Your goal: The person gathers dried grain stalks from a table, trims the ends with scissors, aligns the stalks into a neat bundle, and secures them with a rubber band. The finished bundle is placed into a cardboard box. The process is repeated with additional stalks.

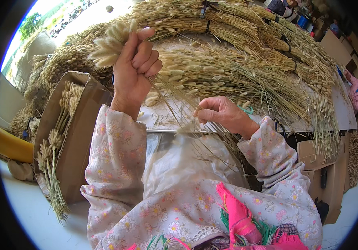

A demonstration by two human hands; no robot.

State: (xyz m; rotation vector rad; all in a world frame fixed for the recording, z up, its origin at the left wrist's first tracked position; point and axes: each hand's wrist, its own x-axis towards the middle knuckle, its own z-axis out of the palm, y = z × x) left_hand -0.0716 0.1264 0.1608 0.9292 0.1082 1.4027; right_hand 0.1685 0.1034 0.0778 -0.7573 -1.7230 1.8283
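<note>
My left hand (135,68) is raised and closed round a bunch of dried bunny-tail grass (111,45), just below its fluffy pale heads. From that fist the thin stems slant down to the right. There my right hand (224,113) pinches among the stems, thumb against fingers; which stems it grips is too fine to make out fully. A loose pale head (183,127) hangs blurred between the hands. Behind them a thick layer of the same dried grass (212,68) covers the white table (164,110).
Tied bundles of dried grass (245,33) lie across the table's far side. To the left stands an open cardboard box (77,125) holding small bunches (54,166). Clear plastic sheeting (179,166) drapes below the table's front edge. Another person (285,7) is at the far right.
</note>
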